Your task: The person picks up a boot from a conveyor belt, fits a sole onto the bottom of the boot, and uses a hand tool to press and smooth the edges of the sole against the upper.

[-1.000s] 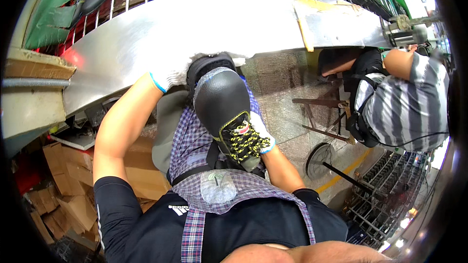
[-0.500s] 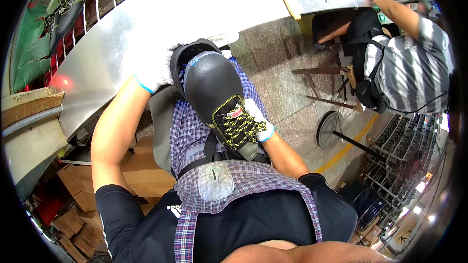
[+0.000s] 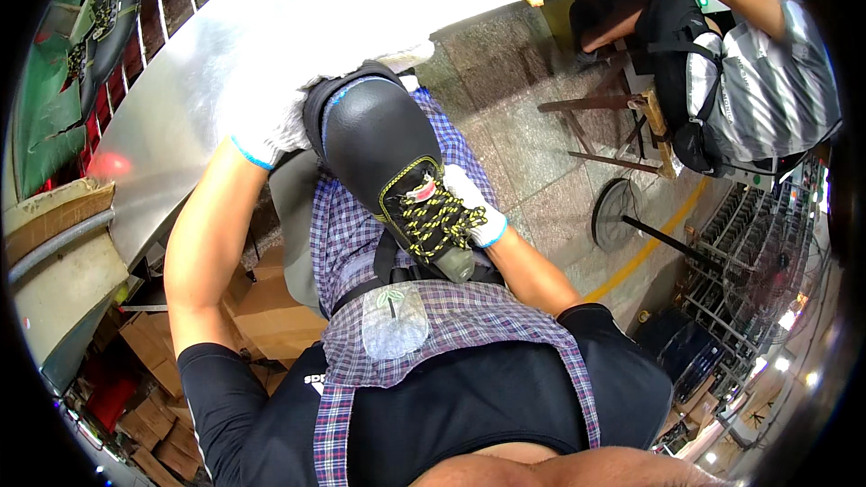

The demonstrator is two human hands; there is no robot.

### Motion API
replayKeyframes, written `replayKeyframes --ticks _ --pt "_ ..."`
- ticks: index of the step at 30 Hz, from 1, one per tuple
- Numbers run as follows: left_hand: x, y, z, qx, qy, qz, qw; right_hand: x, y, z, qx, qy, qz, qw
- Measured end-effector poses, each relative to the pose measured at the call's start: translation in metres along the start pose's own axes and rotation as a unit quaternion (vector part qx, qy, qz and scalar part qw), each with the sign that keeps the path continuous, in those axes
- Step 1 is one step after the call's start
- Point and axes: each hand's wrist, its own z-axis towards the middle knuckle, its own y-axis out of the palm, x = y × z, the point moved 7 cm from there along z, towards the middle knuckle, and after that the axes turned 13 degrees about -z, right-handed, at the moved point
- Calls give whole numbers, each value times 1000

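A black shoe upper (image 3: 379,140) with a smooth toe and yellow-and-black laces rests over my lap, toe pointing away from me. A grey-green shoe last (image 3: 454,263) sticks out of its opening. Around the toe sits a black rubber sole (image 3: 316,113), its far rim curving past the toe's edge, where a blue line shows. My left hand (image 3: 278,117), in a white knitted glove with a blue cuff, grips the sole at the toe's left; its fingertips are hidden. My right hand (image 3: 475,206), gloved alike, clasps the upper's right side by the laces, fingers partly hidden underneath.
A shiny metal worktable (image 3: 180,117) curves ahead and left. Cardboard boxes (image 3: 271,307) lie low left. At right, another person in a striped shirt (image 3: 767,90) sits by a wooden stool (image 3: 622,106). Behind are a round-based stand (image 3: 618,215) and a metal rack (image 3: 767,252).
The gap between the sole's rim and the toe has narrowed; the sole now lies closer round the toe. Both hands and the shoe have shifted slightly left in view.
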Motion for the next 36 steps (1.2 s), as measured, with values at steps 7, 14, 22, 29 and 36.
replayKeyframes --ticks 7,14,22,29,36 --pt "-2 31 1 -82 29 -62 994 11 4 -3 75 81 109 988" --pt "0 112 -34 -271 -20 -56 961 -7 -2 -4 62 -38 -129 989" --pt "2 162 -21 -354 80 168 916 22 -20 4 125 -31 37 991" --pt "21 58 -13 -148 35 -5 988 -11 -5 5 11 46 148 988" --pt "10 78 -18 -187 -50 -188 963 -7 -1 15 64 98 98 988"
